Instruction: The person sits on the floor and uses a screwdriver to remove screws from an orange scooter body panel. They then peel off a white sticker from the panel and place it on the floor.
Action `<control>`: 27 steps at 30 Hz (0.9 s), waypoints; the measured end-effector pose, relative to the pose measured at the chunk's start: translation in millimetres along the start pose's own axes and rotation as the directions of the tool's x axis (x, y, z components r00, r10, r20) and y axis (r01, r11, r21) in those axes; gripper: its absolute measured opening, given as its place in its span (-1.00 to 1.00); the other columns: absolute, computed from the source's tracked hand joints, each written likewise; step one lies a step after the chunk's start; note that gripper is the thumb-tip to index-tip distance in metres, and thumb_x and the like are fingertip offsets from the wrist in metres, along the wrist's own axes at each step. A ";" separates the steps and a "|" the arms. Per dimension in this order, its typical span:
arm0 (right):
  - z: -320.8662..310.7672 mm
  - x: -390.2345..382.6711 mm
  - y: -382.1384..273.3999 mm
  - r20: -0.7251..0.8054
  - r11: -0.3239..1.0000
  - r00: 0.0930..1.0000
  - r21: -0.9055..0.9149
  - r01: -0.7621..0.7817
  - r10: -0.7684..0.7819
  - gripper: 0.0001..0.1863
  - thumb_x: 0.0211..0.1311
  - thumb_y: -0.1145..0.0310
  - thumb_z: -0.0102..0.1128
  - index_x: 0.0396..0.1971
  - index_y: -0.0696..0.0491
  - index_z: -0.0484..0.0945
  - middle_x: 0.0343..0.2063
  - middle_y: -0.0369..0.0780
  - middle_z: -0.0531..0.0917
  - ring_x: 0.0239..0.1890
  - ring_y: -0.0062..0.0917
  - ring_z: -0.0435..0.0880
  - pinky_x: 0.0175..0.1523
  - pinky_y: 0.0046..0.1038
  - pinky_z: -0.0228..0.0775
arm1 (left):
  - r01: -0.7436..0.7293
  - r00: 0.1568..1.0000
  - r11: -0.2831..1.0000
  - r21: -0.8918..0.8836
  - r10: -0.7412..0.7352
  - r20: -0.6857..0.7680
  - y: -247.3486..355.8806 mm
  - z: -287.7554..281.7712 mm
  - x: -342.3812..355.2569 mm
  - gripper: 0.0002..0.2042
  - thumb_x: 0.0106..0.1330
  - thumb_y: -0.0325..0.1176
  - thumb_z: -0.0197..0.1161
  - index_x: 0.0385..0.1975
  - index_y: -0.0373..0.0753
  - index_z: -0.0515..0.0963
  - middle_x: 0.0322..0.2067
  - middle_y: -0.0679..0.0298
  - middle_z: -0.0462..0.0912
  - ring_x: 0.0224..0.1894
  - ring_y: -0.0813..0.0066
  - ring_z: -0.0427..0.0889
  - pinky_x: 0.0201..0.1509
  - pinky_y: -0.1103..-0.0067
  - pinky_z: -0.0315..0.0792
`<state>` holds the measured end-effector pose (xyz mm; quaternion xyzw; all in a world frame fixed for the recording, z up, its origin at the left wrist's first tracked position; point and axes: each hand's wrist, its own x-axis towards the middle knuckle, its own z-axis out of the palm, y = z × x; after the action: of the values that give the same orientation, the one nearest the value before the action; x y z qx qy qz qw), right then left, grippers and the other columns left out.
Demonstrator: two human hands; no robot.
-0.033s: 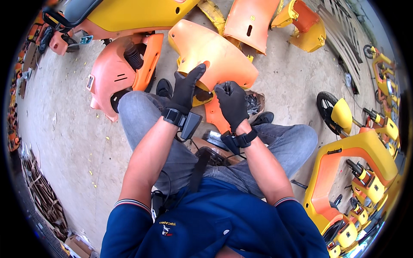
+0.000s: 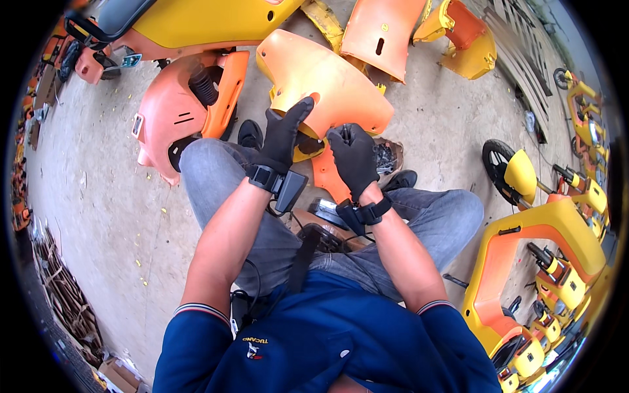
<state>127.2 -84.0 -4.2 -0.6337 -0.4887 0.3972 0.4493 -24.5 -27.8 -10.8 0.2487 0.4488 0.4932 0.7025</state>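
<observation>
Concrete floor (image 2: 111,190), grey and speckled with yellow scraps, stretches widest on the left, between the seated person and a pile of brown strips (image 2: 65,288) at the left edge. A yellow scooter body (image 2: 209,26) bounds the far left; a yellow-and-orange frame (image 2: 481,281) stands near right, apart from the person's right knee. Far right, grey slats (image 2: 521,59) lie along the floor's margin. A pink-orange shell (image 2: 164,111) sits left of the curved orange panel (image 2: 327,72), with a strip of concrete between; a slotted panel (image 2: 380,39) lies just beyond. The curved panel is directly before the person. The gloved left hand (image 2: 282,141) grips its near edge, thumb over the face. The gloved right hand (image 2: 354,157) curls, fingertips together, at the near edge farther right; whether it pinches anything cannot be told.
</observation>
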 end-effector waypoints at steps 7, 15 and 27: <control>-2.9 3.5 7.1 0.052 0.996 0.997 -0.077 -0.045 0.049 -0.71 0.28 0.26 0.18 -0.51 0.17 0.49 -0.67 -0.26 0.50 -0.63 -0.59 0.46 -0.48 -0.47 0.32 | -0.035 0.998 0.998 0.052 0.032 0.057 8.1 8.6 -9.2 -0.57 0.33 -0.19 0.28 0.13 -0.21 0.45 -0.03 0.28 0.59 -0.03 0.50 0.62 -0.05 0.49 0.61; -25.2 0.3 -16.1 0.302 0.911 0.909 0.209 -0.356 0.286 -0.74 0.27 0.28 0.18 -0.19 0.15 0.51 -0.39 -0.32 0.56 -0.39 -0.68 0.53 -0.34 -0.55 0.50 | 0.005 1.000 0.996 -0.093 -0.008 -0.030 1.8 0.0 1.0 -0.56 0.32 -0.26 0.29 0.16 -0.23 0.41 0.00 0.21 0.58 0.02 0.38 0.62 0.02 0.42 0.61; -50.5 -9.2 -36.8 0.411 0.857 0.858 0.271 -0.438 0.309 -0.54 0.31 0.37 0.15 0.16 0.23 0.39 -0.17 -0.25 0.57 -0.23 -0.64 0.56 -0.17 -0.56 0.54 | -0.037 0.999 0.984 -0.173 0.041 0.023 6.4 2.2 -0.3 -0.56 0.30 -0.36 0.30 0.14 -0.34 0.39 0.00 0.14 0.58 -0.01 0.34 0.64 0.01 0.40 0.62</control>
<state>163.2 -97.8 45.8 -0.5438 -0.3464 0.6667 0.3738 -25.6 -25.4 -4.5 0.2020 0.3899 0.5405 0.7176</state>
